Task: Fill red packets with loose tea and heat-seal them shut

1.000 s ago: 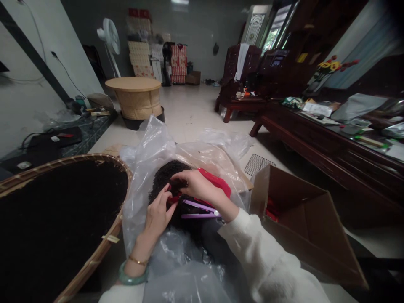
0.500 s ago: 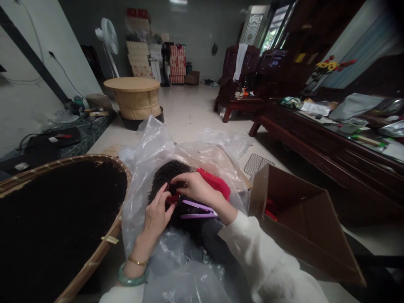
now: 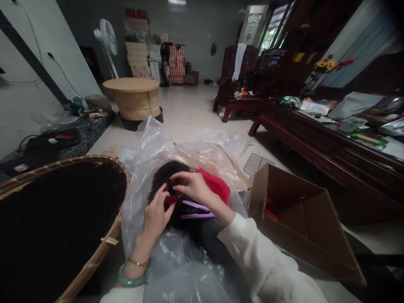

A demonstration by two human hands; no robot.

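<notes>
One small, glossy red packet point(image 3: 171, 199) is noted, narrow in view, its far end obscured by shadow and fingers. It lies at the left hand point(image 3: 156, 211), gripped between thumb and fingers, and below the curled fingers of the right hand point(image 3: 196, 188); whether the right hand grasps anything cannot be told. Behind both hands sits a heap of dark, loose, crinkled material point(image 3: 166, 173) on clear plastic sheeting point(image 3: 151, 145). Adjacent items: a purple, two-armed clamp-like tool point(image 3: 195, 216), arms spread, beneath the right wrist, and a fanned stack of red packets point(image 3: 217, 188) beyond the right forearm.
</notes>
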